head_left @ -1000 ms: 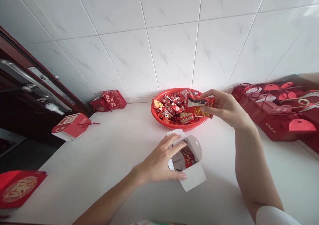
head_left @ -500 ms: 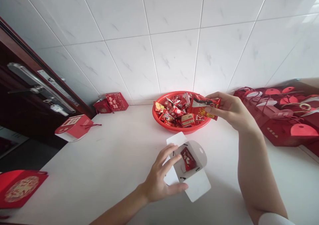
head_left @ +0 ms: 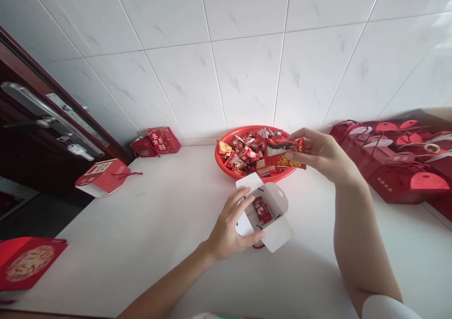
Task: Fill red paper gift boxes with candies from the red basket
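My right hand pinches a red and yellow snack packet over the right part of a red plastic basket, which is full of wrapped sweets. Nearer to me, an open box with a white inside has its flaps spread. A small red packet lies in it. My left hand grips the box at its left side, fingers over the far-left edge and thumb at the near edge.
Many red gift boxes crowd the right side of the white table. Closed red boxes stand by the tiled wall, with another red box at the left edge and one at the near left. A dark door is at far left.
The open box and my left hand have moved away from me, closer to the basket. My right hand has shifted slightly left with the snack packet.
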`<state>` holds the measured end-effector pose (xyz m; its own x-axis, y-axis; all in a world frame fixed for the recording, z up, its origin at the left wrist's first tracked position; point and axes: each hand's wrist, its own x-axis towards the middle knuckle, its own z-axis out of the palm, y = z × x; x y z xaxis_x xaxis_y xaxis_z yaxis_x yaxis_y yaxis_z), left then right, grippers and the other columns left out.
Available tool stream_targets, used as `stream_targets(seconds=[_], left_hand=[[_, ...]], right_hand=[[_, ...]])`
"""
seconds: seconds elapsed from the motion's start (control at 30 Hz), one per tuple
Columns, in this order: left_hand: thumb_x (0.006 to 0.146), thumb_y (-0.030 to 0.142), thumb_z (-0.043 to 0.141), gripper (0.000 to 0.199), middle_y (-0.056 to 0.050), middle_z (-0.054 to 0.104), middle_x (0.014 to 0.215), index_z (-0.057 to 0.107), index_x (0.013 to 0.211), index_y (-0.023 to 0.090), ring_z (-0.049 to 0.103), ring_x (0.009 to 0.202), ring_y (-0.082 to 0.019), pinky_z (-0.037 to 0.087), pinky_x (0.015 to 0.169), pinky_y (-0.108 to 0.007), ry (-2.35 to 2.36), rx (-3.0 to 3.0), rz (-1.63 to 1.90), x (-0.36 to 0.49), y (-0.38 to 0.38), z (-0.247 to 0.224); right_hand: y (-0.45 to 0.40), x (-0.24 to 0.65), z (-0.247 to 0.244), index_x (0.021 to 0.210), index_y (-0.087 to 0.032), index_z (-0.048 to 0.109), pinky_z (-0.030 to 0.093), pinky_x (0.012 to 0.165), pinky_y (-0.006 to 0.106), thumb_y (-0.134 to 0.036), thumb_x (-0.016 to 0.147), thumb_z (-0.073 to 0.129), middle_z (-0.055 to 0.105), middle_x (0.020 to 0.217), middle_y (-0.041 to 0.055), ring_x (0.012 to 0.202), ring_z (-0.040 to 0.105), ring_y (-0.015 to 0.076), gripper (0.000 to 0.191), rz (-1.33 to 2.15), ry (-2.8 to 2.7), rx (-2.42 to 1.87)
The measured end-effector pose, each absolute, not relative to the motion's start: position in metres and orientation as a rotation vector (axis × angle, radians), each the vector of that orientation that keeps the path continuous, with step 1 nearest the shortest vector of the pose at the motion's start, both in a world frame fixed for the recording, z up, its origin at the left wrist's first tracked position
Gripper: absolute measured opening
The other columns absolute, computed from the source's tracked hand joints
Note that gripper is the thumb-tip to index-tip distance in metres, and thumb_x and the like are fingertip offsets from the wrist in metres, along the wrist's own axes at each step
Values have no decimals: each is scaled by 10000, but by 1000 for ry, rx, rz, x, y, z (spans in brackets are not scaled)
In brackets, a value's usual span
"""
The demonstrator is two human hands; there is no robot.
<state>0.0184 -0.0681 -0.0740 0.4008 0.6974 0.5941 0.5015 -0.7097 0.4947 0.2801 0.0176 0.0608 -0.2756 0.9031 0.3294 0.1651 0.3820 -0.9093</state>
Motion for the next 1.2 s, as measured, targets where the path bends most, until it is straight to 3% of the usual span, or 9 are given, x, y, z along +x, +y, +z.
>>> stream_targets(seconds=[0.17,0.37,0.43,0.53,0.67,0.77,0.87,1.0,1.2], left_hand=[[857,442,736,704,-191,470,1529,447,1464,233,420,1451,-341,437,1146,-565,1046,2391,1104,20,-63,-67],[878,438,702,453,-143,623,1399,653,1270,217,586,1302,-290,514,1081,-460,1029,2234,992,19,-50,-34],[925,407,631,305,-124,695,1288,717,1140,209,656,1191,-264,534,1039,-437,1068,2208,1044,13,-34,-18],[940,361,570,260,-99,770,1087,760,983,191,709,1024,-240,556,960,-398,1182,2227,1011,1,8,4],[813,225,622,227,-54,790,1059,775,977,191,708,975,-238,545,878,-339,1271,2330,446,-8,73,19],[714,136,638,331,-43,779,1101,778,1007,195,688,994,-224,510,843,-277,1251,2406,86,-3,105,16],[688,147,645,259,-19,772,952,782,897,215,670,938,-215,480,790,-253,1192,2525,-196,7,118,11],[677,216,684,133,-68,723,863,763,783,205,645,890,-256,458,710,-288,1255,2656,-364,21,118,7],[695,164,644,125,-98,723,807,761,718,199,665,892,-293,468,721,-326,1296,2633,-524,38,114,8]], right_hand=[[18,277,62,947,-206,744,587,704,354,-448,759,831,750,926,76,877,713,262,319,1013,-1719,-898],[16,284,63,906,-214,743,590,701,359,-445,761,826,750,902,70,838,701,247,285,957,-1649,-942],[15,286,63,917,-216,744,585,678,350,-448,770,817,742,882,65,816,692,237,284,931,-1635,-955],[16,287,63,921,-211,741,578,672,344,-455,776,809,735,880,66,821,687,238,292,907,-1617,-959],[19,286,60,874,-208,719,558,638,331,-458,762,818,715,833,57,788,671,230,291,893,-1621,-951],[22,285,58,827,-210,694,548,633,333,-437,749,824,697,795,45,754,657,220,273,866,-1630,-978],[24,285,57,826,-213,689,549,651,350,-417,751,814,688,777,36,741,653,222,251,829,-1640,-1012],[26,285,56,836,-214,708,544,629,350,-422,768,796,684,757,41,749,652,235,235,754,-1657,-1017],[27,286,53,879,-220,727,537,633,353,-394,765,802,683,779,47,788,653,249,221,720,-1656,-1027]])
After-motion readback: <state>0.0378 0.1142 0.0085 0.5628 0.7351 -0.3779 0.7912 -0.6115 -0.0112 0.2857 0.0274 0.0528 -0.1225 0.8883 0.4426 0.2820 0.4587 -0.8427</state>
